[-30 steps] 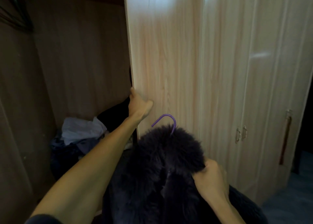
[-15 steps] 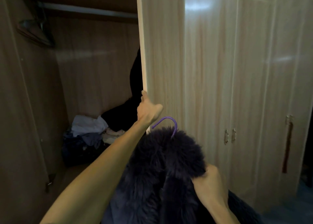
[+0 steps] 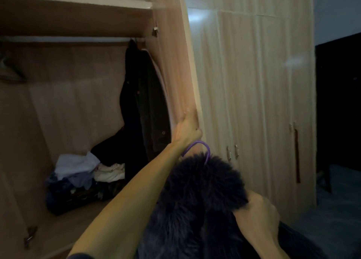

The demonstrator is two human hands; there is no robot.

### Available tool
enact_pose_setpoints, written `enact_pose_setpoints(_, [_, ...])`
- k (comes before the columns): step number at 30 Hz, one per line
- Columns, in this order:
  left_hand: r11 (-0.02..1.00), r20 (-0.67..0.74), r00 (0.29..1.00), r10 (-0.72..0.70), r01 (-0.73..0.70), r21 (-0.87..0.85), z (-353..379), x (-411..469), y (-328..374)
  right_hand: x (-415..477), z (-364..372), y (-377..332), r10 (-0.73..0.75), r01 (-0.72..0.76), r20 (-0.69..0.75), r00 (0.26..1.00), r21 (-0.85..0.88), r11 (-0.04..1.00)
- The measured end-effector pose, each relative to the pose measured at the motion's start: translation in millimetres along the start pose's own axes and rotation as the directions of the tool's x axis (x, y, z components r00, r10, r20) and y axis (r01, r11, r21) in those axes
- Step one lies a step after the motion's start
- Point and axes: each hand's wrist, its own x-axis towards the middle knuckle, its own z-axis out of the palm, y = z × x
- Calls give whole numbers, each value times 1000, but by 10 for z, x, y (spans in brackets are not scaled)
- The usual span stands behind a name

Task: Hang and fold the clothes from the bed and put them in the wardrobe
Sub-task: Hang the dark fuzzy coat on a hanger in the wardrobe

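Wooden door [image 3: 175, 63] now swings wide under the left hand [image 3: 187, 127], its fingers gripping the edge, while right hand [image 3: 257, 215] clamps the fur coat [image 3: 199, 200], ready for the rail [image 3: 68, 38].

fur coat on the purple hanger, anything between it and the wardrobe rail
Nothing visible blocks it. The left hand holds the door open, and the rail is bare left of the dark coat hanging at its right end. The right hand holds the fur coat.

left hand [image 3: 188, 126] on door [image 3: 173, 63] — right hand [image 3: 257, 213] gripping fur coat [image 3: 199, 196]
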Motion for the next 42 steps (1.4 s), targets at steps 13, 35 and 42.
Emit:
enact_pose_setpoints(13, [992,-213,969,-129,129,-13,-464,168,-332,295,-139,-291,-50,53,-60,997,38,998])
enact_pose_setpoints(35, [997,-602,796,-66,30,-70,-2336,1149,-2467,1854,1184,-3254,-486,499,-180,855,31,866])
enact_pose_setpoints(42, [996,-605,792,87,-61,63,-2975,1840,-2922,2563,1472,-4402,-534,545,-236,812,-22,838])
